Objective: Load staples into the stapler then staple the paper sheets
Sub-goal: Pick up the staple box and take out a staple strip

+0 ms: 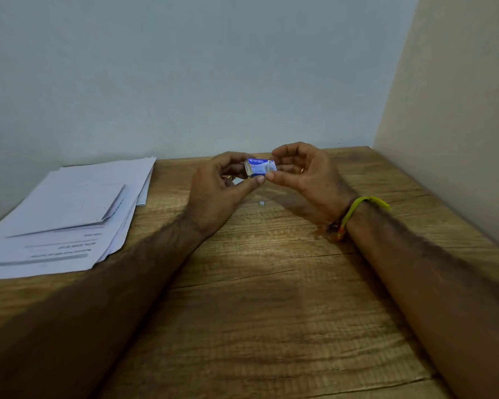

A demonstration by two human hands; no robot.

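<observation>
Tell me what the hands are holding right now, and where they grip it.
A small blue and white staple box, held above the table: left hand pinches its left end, right hand its right end.

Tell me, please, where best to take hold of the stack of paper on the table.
Grip the paper stack at its near right corner, coming from the right: the sheets fan out there, overhanging each other on bare table, so fingers can slip under.
</observation>
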